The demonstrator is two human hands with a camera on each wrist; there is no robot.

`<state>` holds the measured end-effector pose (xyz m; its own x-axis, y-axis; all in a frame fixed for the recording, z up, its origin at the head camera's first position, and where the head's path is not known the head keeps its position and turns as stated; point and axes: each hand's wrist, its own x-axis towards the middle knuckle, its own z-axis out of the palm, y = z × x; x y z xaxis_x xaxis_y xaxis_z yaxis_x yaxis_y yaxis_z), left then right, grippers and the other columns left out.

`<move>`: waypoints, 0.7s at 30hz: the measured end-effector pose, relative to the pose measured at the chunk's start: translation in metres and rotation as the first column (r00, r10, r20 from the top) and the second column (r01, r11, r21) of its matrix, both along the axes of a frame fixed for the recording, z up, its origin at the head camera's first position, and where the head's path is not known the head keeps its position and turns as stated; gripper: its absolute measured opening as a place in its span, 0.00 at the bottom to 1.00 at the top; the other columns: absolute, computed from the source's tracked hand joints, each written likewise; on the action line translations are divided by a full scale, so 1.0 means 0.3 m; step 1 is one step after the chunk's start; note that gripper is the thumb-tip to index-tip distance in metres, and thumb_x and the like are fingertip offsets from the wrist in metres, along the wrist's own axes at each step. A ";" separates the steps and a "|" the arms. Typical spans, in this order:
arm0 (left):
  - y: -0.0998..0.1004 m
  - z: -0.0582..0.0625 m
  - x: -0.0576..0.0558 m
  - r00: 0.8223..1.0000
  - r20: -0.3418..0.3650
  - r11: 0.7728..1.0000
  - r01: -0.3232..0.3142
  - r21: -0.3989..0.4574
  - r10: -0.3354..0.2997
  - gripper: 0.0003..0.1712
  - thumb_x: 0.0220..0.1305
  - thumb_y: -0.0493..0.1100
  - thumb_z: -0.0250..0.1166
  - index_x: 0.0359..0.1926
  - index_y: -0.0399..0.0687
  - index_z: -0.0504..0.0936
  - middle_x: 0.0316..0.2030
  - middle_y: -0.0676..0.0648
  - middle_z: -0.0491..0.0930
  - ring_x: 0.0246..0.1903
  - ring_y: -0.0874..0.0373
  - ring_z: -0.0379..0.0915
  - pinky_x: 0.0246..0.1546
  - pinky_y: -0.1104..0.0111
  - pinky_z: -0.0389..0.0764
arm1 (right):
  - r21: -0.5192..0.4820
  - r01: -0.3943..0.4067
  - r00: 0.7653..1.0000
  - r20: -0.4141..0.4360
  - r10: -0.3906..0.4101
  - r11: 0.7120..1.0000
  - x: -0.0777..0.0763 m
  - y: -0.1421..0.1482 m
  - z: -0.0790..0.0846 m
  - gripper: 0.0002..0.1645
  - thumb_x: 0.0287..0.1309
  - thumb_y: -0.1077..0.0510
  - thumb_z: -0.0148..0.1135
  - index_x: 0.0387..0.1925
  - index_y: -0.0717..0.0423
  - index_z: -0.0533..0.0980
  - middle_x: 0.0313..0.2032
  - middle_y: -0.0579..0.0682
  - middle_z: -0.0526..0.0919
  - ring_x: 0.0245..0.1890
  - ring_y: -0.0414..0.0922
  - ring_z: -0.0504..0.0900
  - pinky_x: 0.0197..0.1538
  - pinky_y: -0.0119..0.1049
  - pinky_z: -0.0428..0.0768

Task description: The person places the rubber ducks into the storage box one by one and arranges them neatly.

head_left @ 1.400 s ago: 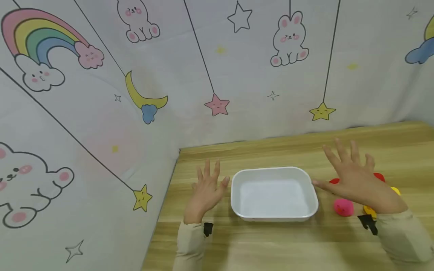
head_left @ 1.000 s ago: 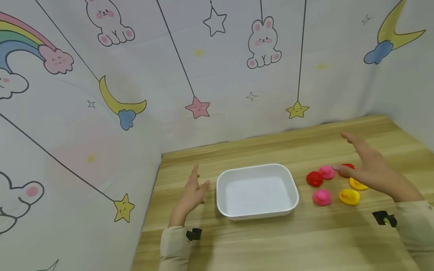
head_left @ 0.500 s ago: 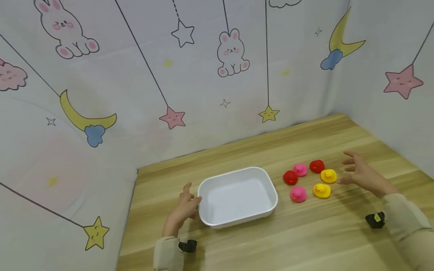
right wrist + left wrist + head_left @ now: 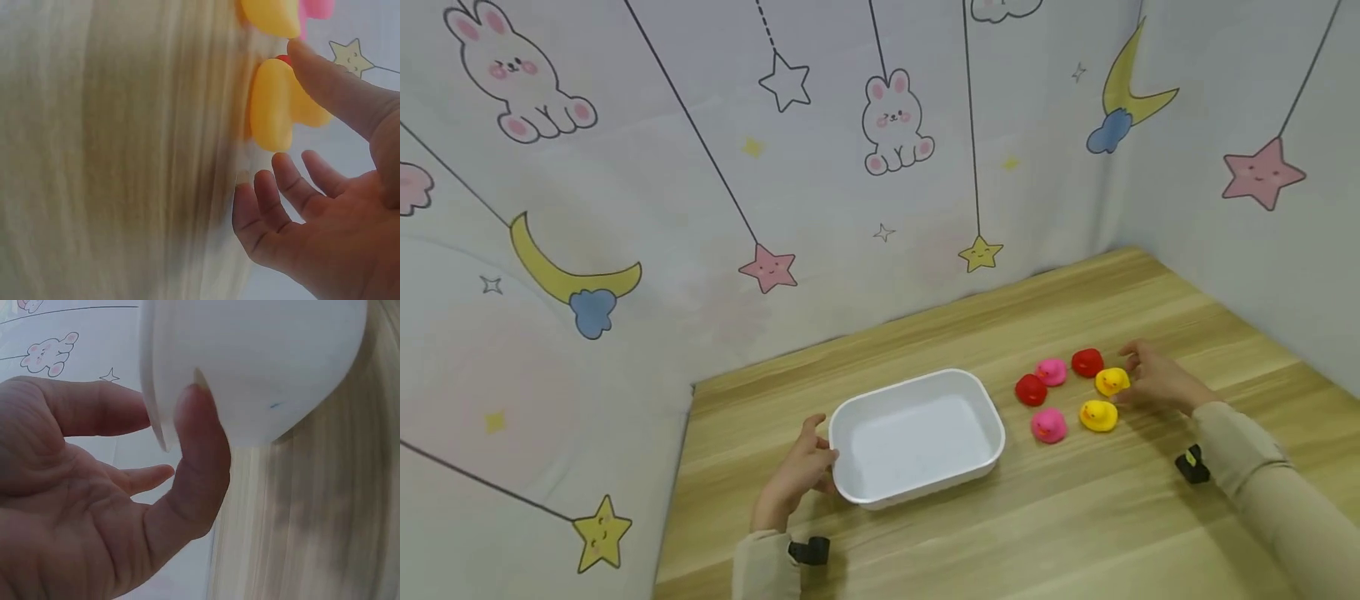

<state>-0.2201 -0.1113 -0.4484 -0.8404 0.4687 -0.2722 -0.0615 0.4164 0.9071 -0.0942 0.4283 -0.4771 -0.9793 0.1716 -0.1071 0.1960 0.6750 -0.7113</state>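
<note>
My left hand [image 4: 797, 475] grips the left rim of a white rectangular tray [image 4: 928, 487]. In the left wrist view the tray's rim [image 4: 150, 381] lies between the thumb and a curled finger. My right hand [image 4: 1163, 381] is at the far-right yellow rubber duck [image 4: 1112, 381], fingers spread and bent around it. The right wrist view has that yellow duck [image 4: 272, 106] between the thumb and the other fingers, with gaps still showing. A second yellow duck [image 4: 1099, 416] sits just nearer the table's front.
Two pink ducks [image 4: 1048, 425] and two red toys [image 4: 1032, 390] stand between the tray and the yellow ducks. The wooden table [image 4: 1000, 542] meets a printed cloth backdrop [image 4: 820, 208] at its back, left and right sides.
My left hand has come from beside the tray onto its rim. My right hand has lowered to the far yellow duck. The head view has swung right, bringing all the ducks into sight.
</note>
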 end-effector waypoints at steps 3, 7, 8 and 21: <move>-0.001 -0.009 0.007 1.000 0.004 1.000 0.012 0.020 -0.012 0.37 0.69 0.29 0.52 0.75 0.32 0.47 0.47 0.31 0.67 0.33 0.44 0.76 0.22 0.59 0.85 | 0.037 -0.012 1.000 -0.017 0.013 0.999 -0.014 -0.007 -0.015 0.46 0.46 0.59 0.79 0.57 0.79 0.61 0.48 0.74 0.71 0.46 0.65 0.74 0.48 0.54 0.79; -0.005 -0.016 0.016 0.999 0.018 0.999 0.034 0.040 -0.035 0.34 0.69 0.28 0.50 0.72 0.31 0.50 0.46 0.29 0.68 0.34 0.41 0.77 0.22 0.60 0.86 | 0.075 -0.025 0.999 -0.043 0.028 0.997 -0.016 -0.013 -0.044 0.36 0.46 0.59 0.80 0.49 0.75 0.69 0.43 0.67 0.76 0.42 0.58 0.75 0.44 0.49 0.78; -0.006 -0.016 0.016 0.999 0.021 0.999 0.036 0.041 -0.037 0.34 0.68 0.28 0.50 0.72 0.30 0.50 0.46 0.29 0.68 0.34 0.41 0.77 0.21 0.60 0.86 | 0.084 -0.027 0.998 -0.048 0.031 0.996 -0.016 -0.014 -0.050 0.35 0.45 0.58 0.80 0.47 0.73 0.70 0.42 0.65 0.77 0.41 0.58 0.75 0.44 0.48 0.78; -0.027 0.018 -0.009 0.998 -0.001 0.996 0.057 0.064 -0.057 0.36 0.60 0.24 0.51 0.71 0.27 0.55 0.43 0.29 0.68 0.34 0.40 0.77 0.24 0.53 0.89 | 0.090 -0.090 0.995 -0.032 0.093 0.992 -0.018 0.009 0.032 0.38 0.46 0.58 0.79 0.54 0.75 0.71 0.48 0.68 0.80 0.47 0.63 0.79 0.47 0.51 0.83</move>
<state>-0.2227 -0.1193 -0.4430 -0.8117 0.5322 -0.2406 -0.0397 0.3608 0.9318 -0.0997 0.4309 -0.4674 -0.9943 0.0886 -0.0601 0.1063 0.7497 -0.6532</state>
